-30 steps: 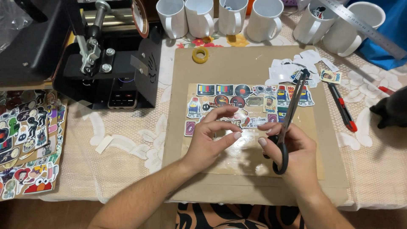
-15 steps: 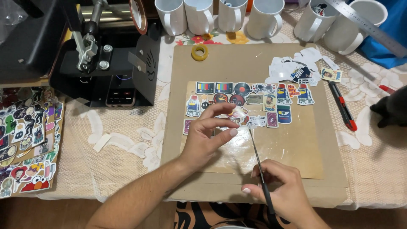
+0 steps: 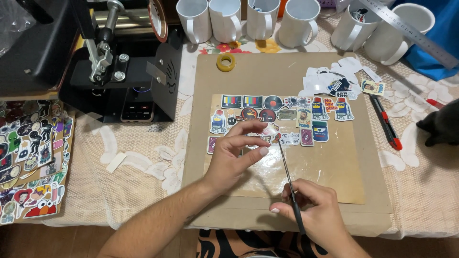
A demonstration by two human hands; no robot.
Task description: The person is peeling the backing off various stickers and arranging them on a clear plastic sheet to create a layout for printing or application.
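My left hand hovers over the glossy sheet and pinches a small cut-out sticker between thumb and fingertips. Near the table's front edge, my right hand grips dark scissors. Their closed blades point away from me, and the tip reaches the held sticker. Several colourful stickers lie in rows on the far part of the sheet, which rests on a brown cardboard board.
A black mug press stands at the back left, with white mugs along the back. A tape roll, paper scraps, a red-black utility knife and a metal ruler lie around. A sticker sheet sits far left, a dark furry shape far right.
My right hand has drawn back toward me with the scissors, which swung from tilted rightward to pointing at the sticker. My left hand has raised its fingers slightly, still pinching.
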